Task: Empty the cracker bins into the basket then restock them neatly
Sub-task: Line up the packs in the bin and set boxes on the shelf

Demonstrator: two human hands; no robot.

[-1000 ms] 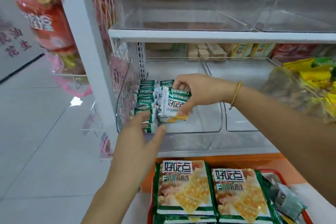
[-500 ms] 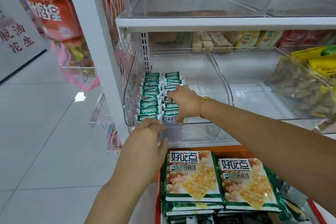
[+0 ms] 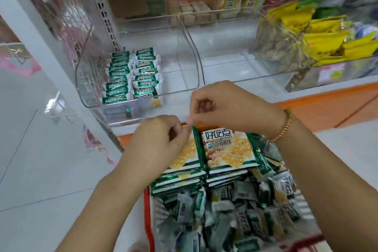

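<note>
Two-handed, pinching the cracker bag's (image 3: 225, 149) top seam at the basket's (image 3: 146, 206) far edge with left hand (image 3: 157, 139) and right hand (image 3: 225, 106) fingers (image 3: 190, 120) curled tight; likely light, slippery foil, brittle inside, best gripped by that seam.

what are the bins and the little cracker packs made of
Bin: clear rigid plastic, probably acrylic, glossy; you see straight through its walls and its curved edges catch the light. Small cracker packs: thin plastic film, printed green and white, slightly shiny; whether it is foil-lined cannot be told.
</note>
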